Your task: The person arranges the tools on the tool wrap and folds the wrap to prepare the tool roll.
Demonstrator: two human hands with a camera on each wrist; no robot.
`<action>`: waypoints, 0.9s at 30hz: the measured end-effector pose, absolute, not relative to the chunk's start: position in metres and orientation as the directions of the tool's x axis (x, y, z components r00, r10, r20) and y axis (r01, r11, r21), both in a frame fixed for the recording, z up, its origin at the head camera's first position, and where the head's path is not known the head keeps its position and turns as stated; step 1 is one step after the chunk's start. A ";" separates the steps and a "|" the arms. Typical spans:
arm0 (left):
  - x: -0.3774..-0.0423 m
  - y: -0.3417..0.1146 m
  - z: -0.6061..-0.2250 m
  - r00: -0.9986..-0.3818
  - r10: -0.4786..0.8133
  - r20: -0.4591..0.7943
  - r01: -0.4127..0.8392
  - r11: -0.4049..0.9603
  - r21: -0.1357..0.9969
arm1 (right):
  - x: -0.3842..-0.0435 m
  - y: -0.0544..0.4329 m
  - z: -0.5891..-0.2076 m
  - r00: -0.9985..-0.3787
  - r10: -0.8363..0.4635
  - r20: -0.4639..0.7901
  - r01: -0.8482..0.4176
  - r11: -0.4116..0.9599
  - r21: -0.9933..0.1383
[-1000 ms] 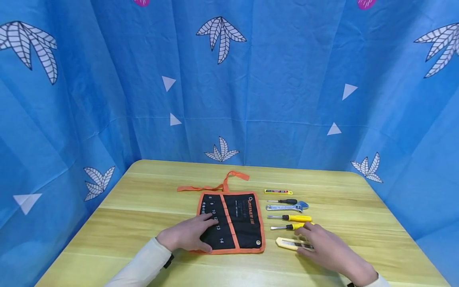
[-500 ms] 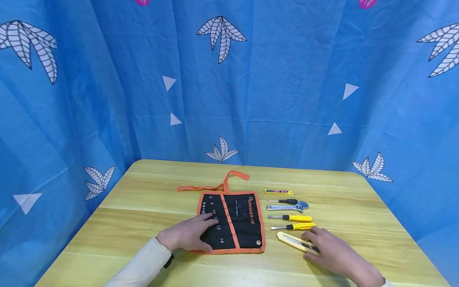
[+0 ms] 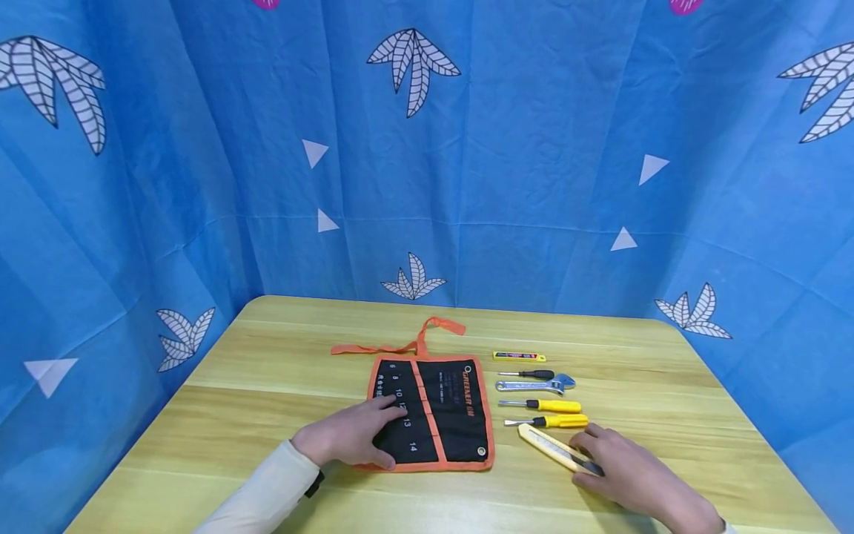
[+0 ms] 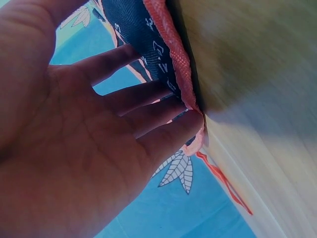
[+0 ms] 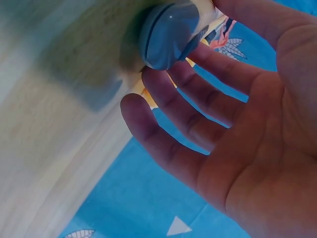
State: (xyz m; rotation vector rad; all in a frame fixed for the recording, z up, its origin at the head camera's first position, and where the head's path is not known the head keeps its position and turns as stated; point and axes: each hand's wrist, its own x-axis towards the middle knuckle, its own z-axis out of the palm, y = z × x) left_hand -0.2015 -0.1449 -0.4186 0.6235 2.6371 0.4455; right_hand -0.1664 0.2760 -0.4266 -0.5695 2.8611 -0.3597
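Observation:
My left hand rests on the left part of a black tool pouch with orange trim, its fingers spread over the numbered pockets. In the left wrist view the fingertips touch the cloth of the pouch near its orange edge. To the right, my right hand pinches a pale yellow utility knife at its near end, thumb on one side and fingers on the other. The dark rounded end of the knife shows between thumb and fingers in the right wrist view, close over the table.
Beyond the knife lie two yellow-handled screwdrivers, an adjustable wrench, a black-handled screwdriver and a small yellow packet, in a column right of the pouch. Orange ties trail behind it. A blue curtain surrounds the wooden table.
The right hand has shifted slightly right and toward me, and the utility knife has turned with it from nearly level to slanting. The left hand and pouch have stayed put.

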 end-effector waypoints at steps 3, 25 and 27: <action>-0.201 -0.145 -0.418 -0.824 0.480 -0.301 0.356 0.852 0.384 | -0.166 0.275 -0.426 -0.917 -0.363 -0.166 -0.310 0.910 -0.275; -0.202 -0.144 -0.420 -0.826 0.465 -0.318 0.345 0.863 0.368 | -0.166 0.269 -0.422 -0.924 -0.324 -0.202 -0.266 0.926 -0.266; -0.202 -0.144 -0.420 -0.828 0.463 -0.317 0.341 0.864 0.372 | -0.166 0.269 -0.422 -0.917 -0.355 -0.183 -0.302 0.916 -0.266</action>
